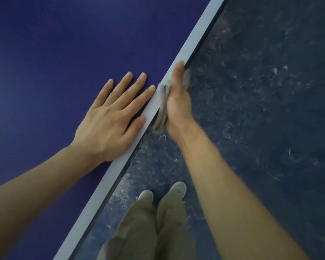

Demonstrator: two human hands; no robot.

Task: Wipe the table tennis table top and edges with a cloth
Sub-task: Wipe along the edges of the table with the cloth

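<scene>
1. The table (54, 44) fills the upper left, a smooth matte dark-blue top; its edge runs in a straight diagonal from the bottom left to the top right
2. A pale stripe (195, 40) borders the blue top all along that edge, and just beyond it a thin dark side face drops away toward the floor
3. The cloth (162, 107) sits on that edge about halfway along it, a grey, soft, bunched and creased rag draped over the stripe and down the side
4. The right hand (178, 98) clamps the cloth against the edge: the thumb lies straight along the top of the stripe, the fingers curl out of sight below the rim
5. The left hand (111, 117) lies flat on the blue top just beside the cloth, fingers straight and spread, the thumb and forefinger tips reaching the stripe
6. The stripe runs bare beyond the right hand to the top and behind it to the bottom
7. The floor (261, 109) to the right is dark, mottled with pale scuffs
8. Khaki trousers (154, 226) and light shoes (176, 188) stand close to the edge
</scene>
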